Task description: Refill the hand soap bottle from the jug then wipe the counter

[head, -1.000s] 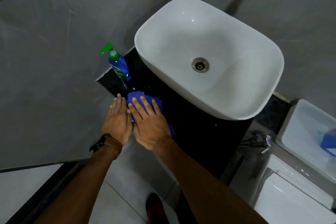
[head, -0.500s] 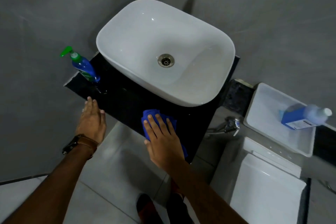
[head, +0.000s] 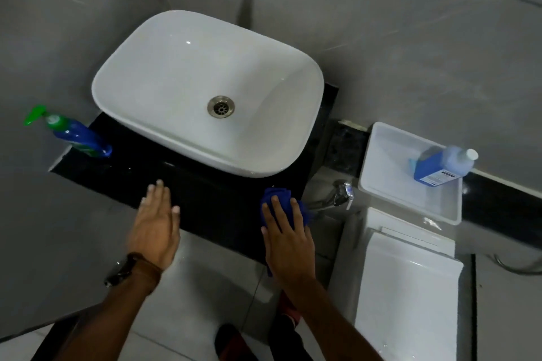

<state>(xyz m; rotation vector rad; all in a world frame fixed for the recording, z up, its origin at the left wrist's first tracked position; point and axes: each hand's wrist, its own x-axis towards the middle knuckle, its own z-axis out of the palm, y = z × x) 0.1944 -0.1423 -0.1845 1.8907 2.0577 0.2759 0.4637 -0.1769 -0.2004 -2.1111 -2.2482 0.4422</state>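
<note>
Blue cloth (head: pixel 280 202) lay bunched at the black counter's (head: pixel 211 202) front right corner, under my right hand (head: pixel 289 239), whose fingers were straight and pressing it flat. My left hand (head: pixel 155 227) hovered open at the front edge, holding nothing. To wipe well, I judged, keep even pressure and overlap passes. The soap bottle (head: pixel 77 136) stood at the far left; the sink (head: pixel 205 91) overhung the counter, blocking reach beneath. The jug (head: pixel 443 165) sat in a white tray (head: pixel 381 182).

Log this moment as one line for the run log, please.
phase: wiping counter | right hand: pressing blue cloth at right front edge | left hand: flat, open | soap bottle: upright, back left
</note>
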